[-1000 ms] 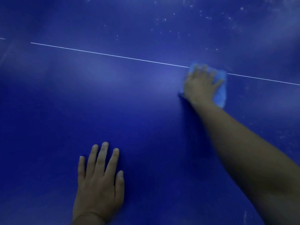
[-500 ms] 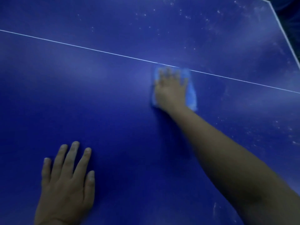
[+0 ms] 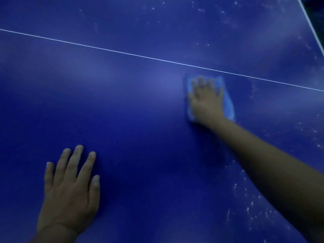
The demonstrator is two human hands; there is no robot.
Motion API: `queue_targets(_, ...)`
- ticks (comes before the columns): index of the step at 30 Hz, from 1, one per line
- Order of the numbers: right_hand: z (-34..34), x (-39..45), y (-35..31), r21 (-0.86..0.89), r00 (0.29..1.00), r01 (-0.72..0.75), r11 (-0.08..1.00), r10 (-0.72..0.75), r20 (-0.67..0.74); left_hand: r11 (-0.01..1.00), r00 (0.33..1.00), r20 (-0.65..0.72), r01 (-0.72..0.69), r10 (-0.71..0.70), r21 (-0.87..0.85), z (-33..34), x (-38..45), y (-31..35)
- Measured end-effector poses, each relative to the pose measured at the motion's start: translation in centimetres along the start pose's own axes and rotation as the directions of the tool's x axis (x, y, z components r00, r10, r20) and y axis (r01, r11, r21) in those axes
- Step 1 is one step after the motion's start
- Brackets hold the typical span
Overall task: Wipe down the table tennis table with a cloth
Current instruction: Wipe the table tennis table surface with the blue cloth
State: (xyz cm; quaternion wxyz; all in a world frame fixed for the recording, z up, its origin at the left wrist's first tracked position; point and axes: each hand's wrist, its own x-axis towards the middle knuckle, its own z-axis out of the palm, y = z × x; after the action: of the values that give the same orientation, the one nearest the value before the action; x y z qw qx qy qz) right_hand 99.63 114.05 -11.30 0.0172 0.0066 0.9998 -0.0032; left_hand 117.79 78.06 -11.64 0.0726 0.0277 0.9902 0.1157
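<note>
Landmark for all positions: the thin white centre line (image 3: pixel 157 59) painted across the dark blue table tennis counter (image 3: pixel 140 128).

Nearest you, well on the near side of the line: your left hand (image 3: pixel 70 188) lies flat, palm down, fingers straight and slightly spread, touching the bare counter and holding nothing. It reads as a brace for the reach.

Near side, off toward your right arm: white specks and streaks (image 3: pixel 249 207) remain on the counter beside and below the forearm. Judgement: this patch is not yet wiped.

Near side, between your left hand and the line: the surface looks uniform and free of specks. Judgement: this zone is done, or was never dusty; the frame cannot separate the two.

Just on the near side of the line: your right hand (image 3: pixel 206 99) is spread flat, fingers extended, pressing down on the light blue folded cloth (image 3: pixel 228 102). The cloth lies flat on the counter under the palm, its far edge just short of the line. The hand is blurred, so whether the fingertips curl over the cloth edge cannot be told.

Far side of the line: scattered white specks (image 3: pixel 201 9) run across the surface toward the white-edged corner (image 3: pixel 312 27) at far right. Judgement: untouched.

Progress estimate: partial. One central near-side area appears clean; the right-hand near strip and the whole visible far side are left.
</note>
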Motion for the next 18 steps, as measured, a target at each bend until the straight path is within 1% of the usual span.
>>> queue_targets(1, 0.9, -3.0, -2.3, -0.010, 0.969, 0.246, 0.969, -0.246, 0.007, 1.000, 1.000, -0.002, -0.004, 0.004, 0.000, 0.1, 0.0, -0.1)
queue_targets(2, 1.6, -6.2, -4.0, -0.005, 0.888, 0.459, 0.888, -0.459, 0.020, 1.000, 1.000, -0.002, -0.005, 0.005, 0.002, 0.3, 0.0, -0.2)
queue_targets(3, 1.8, -8.3, -4.7, 0.031, 0.798, 0.600, 0.799, -0.601, 0.033, 1.000, 1.000, 0.001, -0.004, 0.004, 0.009, 0.4, 0.1, -0.3)
queue_targets(4, 1.6, -8.6, -4.0, 0.042, 0.735, 0.674, 0.737, -0.676, 0.054, 1.000, 1.000, 0.004, -0.003, 0.003, 0.019, 0.5, 0.1, -0.4)
queue_targets(5, 1.1, -7.4, -2.4, 0.002, 0.719, 0.693, 0.721, -0.691, 0.067, 1.000, 1.000, 0.005, -0.004, 0.004, 0.026, 0.6, 0.2, -0.5)
queue_targets(6, 0.8, -5.3, -0.3, -0.070, 0.762, 0.648, 0.758, -0.644, 0.075, 1.000, 1.000, 0.002, -0.006, 0.006, 0.027, 0.6, 0.2, -0.5)
queue_targets(7, 0.4, -2.9, 2.2, -0.139, 0.845, 0.535, 0.833, -0.525, 0.107, 1.000, 1.000, -0.005, -0.007, 0.007, 0.024, 0.6, 0.2, -0.5)
queue_targets(8, 0.0, -0.5, 4.9, -0.198, 0.930, 0.368, 0.909, -0.354, 0.101, 1.000, 1.000, -0.013, -0.008, 0.008, 0.021, 0.6, 0.2, -0.5)
queue_targets(9, -0.7, 1.6, 7.5, -0.218, 0.984, 0.170, 0.961, -0.152, 0.095, 1.000, 1.000, -0.022, -0.009, 0.009, 0.021, 0.7, 0.2, -0.5)
queue_targets(10, -1.3, 2.9, 9.4, -0.170, 0.996, -0.043, 0.985, 0.057, 0.076, 1.000, 1.000, -0.029, -0.009, 0.010, 0.020, 0.7, 0.1, -0.5)
queue_targets(11, -1.9, 3.4, 10.0, -0.102, 0.977, -0.202, 0.974, 0.208, 0.054, 1.000, 0.999, -0.037, -0.009, 0.010, 0.015, 0.7, 0.1, -0.5)
queue_targets(12, -2.0, 3.1, 9.6, -0.060, 0.963, -0.262, 0.963, 0.265, 0.057, 1.000, 0.999, -0.043, -0.011, 0.011, 0.011, 0.7, 0.1, -0.5)
queue_targets(13, -1.7, 2.2, 8.4, -0.046, 0.965, -0.251, 0.967, 0.254, 0.073, 1.000, 0.999, -0.045, -0.013, 0.013, 0.012, 0.7, 0.1, -0.6)
queue_targets(14, -1.2, 0.5, 6.8, -0.064, 0.984, -0.154, 0.986, 0.159, 0.077, 1.000, 0.999, -0.043, -0.014, 0.015, 0.014, 0.8, 0.1, -0.6)
queue_targets(15, -0.5, -1.9, 4.9, -0.074, 0.998, 0.027, 0.997, -0.022, 0.067, 1.000, 0.999, -0.039, -0.012, 0.013, 0.012, 0.8, 0.1, -0.7)
queue_targets(16, 0.3, -5.0, 2.8, -0.066, 0.967, 0.249, 0.966, -0.244, 0.078, 1.000, 0.999, -0.037, -0.009, 0.010, 0.007, 0.9, 0.0, -0.7)
queue_targets(17, 1.2, -8.5, 1.2, -0.040, 0.883, 0.466, 0.884, -0.463, 0.077, 1.000, 0.999, -0.042, -0.007, 0.007, 0.005, 1.0, 0.0, -0.7)
queue_targets(18, 1.7, -11.4, 0.2, -0.015, 0.778, 0.626, 0.779, -0.624, 0.070, 1.000, 0.999, -0.047, -0.006, 0.007, 0.007, 1.0, 0.0, -0.7)
